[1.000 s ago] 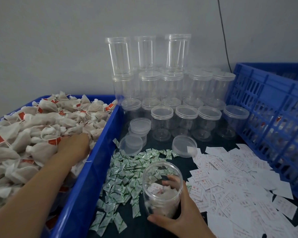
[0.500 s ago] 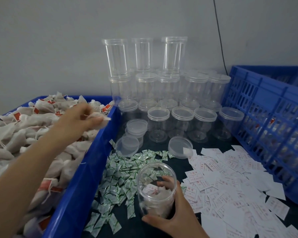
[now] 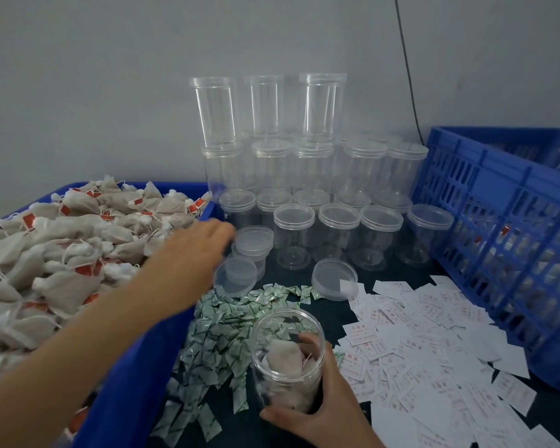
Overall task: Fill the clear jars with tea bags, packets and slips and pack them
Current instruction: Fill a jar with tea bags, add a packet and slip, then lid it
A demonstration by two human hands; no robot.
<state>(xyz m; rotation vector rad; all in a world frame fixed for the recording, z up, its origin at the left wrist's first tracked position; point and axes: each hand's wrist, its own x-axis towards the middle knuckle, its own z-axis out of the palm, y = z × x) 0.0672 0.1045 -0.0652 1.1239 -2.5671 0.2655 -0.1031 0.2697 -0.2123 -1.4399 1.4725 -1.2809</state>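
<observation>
A clear open jar [image 3: 286, 331] stands on the dark table near the front, and my right hand [image 3: 324, 412] grips it around its lower side. Inside it lie a tea bag [image 3: 283, 357] and a slip. My left hand [image 3: 188, 253] reaches over the right rim of the blue bin [image 3: 136, 383], fingers stretched out toward the loose lids [image 3: 236, 276], holding nothing. The bin is heaped with tea bags [image 3: 62, 253] with red tags. Green packets [image 3: 220, 331] are strewn left of the jar, white slips [image 3: 434, 350] to its right.
Empty lidded clear jars [image 3: 304, 176] are stacked in tiers against the grey wall. Another loose lid [image 3: 333, 279] lies by the slips. A blue slatted crate [image 3: 505, 237] stands along the right side. A black cable runs down the wall.
My left hand lifted a tea bag out of the bin and swung right; a tea bag now lies in the jar and the hand is empty. My right hand kept its hold on the jar.
</observation>
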